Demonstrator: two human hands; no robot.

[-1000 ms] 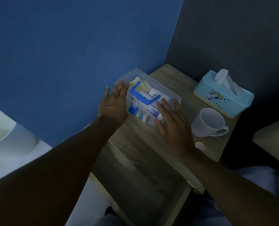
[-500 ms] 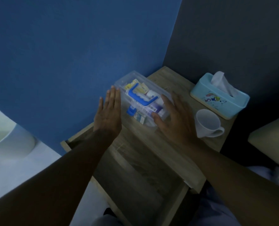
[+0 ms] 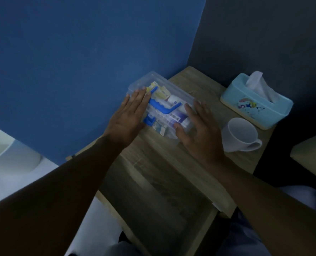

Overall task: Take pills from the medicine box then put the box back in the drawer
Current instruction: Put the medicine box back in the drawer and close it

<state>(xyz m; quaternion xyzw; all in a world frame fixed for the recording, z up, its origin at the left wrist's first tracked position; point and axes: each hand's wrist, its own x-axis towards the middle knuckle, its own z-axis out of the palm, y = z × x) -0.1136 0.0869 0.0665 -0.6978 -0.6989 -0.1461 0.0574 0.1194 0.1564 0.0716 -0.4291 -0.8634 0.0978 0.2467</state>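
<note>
Change: half a second ago both hands stood a little off the box ends; now they have closed in and press flat against it.
Left hand point(image 3: 129, 115): fingers straight, palm against the left end of the medicine box point(image 3: 162, 108), not curled around anything.
Right hand point(image 3: 199, 132): spread open, palm laid on the right end of the box.
Medicine box: on the tabletop point(image 3: 199, 85) by the blue wall, lid shut, blue handle point(image 3: 160, 106) lying flat.
Drawer point(image 3: 153, 204): pulled open below, nothing visible inside.
Meaning: I judge the box is now clamped between the palms, ready for lifting toward the drawer.
Nearby: white mug point(image 3: 240, 134) just beside the right hand; tissue box point(image 3: 255, 104) behind it.
</note>
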